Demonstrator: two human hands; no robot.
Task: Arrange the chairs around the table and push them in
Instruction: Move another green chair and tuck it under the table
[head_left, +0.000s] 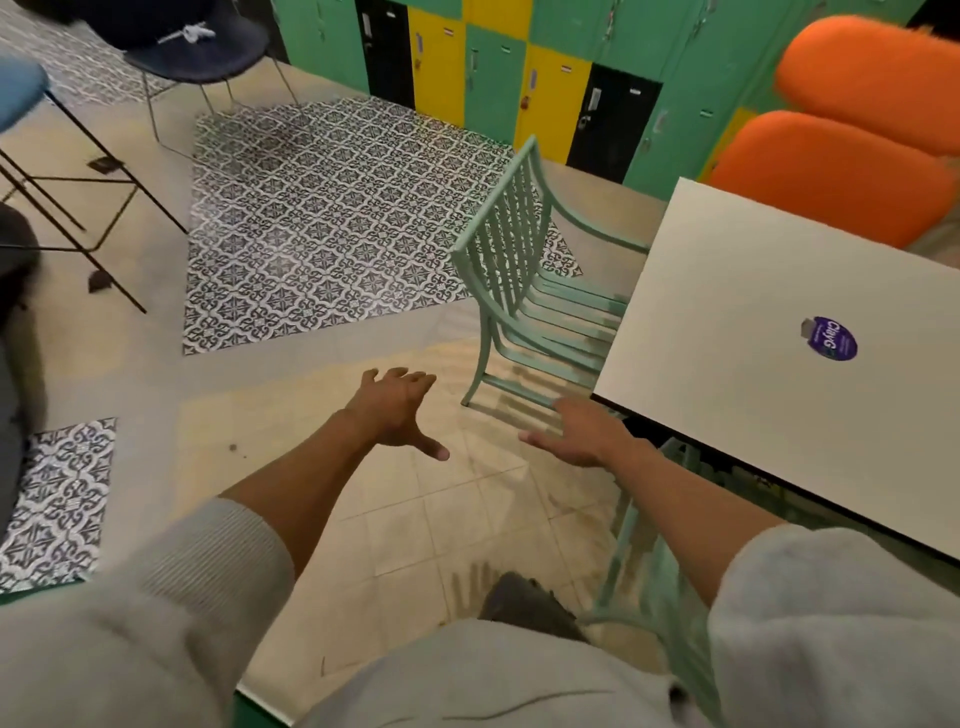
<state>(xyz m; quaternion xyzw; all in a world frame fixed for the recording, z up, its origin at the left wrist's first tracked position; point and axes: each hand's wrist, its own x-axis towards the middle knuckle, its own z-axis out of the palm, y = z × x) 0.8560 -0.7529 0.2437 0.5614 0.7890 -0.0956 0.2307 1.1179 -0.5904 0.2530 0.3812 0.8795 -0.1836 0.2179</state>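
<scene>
We see green, yellow and black lockers (519, 67) along the far wall, patterned floor tiles (322, 223) before them, and a round purple sticker (832, 339) at right.

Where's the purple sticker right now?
In the head view, the purple sticker sits on the white table at right, beyond the right hand.
</scene>
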